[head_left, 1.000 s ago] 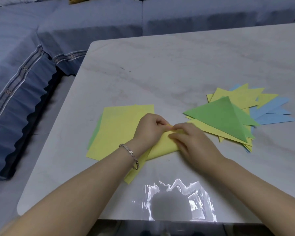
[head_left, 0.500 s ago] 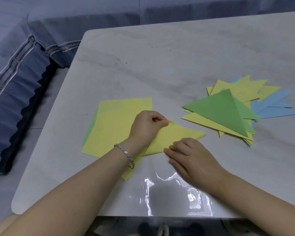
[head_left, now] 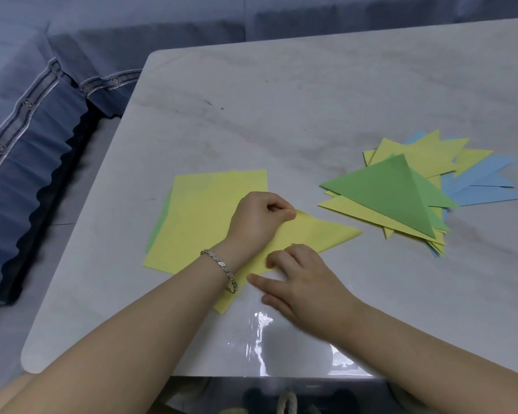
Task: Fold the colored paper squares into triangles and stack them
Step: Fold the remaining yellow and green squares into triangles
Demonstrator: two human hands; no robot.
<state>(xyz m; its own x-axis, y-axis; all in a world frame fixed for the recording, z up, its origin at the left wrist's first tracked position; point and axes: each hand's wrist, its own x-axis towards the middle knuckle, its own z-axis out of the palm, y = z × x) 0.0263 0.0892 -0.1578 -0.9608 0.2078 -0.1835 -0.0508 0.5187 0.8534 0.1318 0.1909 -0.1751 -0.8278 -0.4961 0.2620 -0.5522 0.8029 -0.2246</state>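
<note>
A yellow paper folded into a triangle (head_left: 320, 234) lies on the table, its tip pointing right. My left hand (head_left: 259, 218) pinches its upper corner between thumb and fingers. My right hand (head_left: 304, 282) lies flat with fingers spread, pressing along the triangle's lower folded edge. Under and left of them sits a small stack of flat squares (head_left: 204, 216), yellow on top with a green edge showing at the left. At the right lies a fanned pile of folded triangles (head_left: 383, 192), green on top, yellow and blue beneath.
The white marble table (head_left: 281, 109) has a rounded left corner and a glossy front edge close to my arms. A blue sofa (head_left: 27, 130) stands left of and behind the table. A silver bracelet (head_left: 222, 268) is on my left wrist.
My right hand has slid from the triangle's top corner down and left along the folded edge. The left hand keeps hold of the upper corner. The triangle's right tip is now uncovered.
</note>
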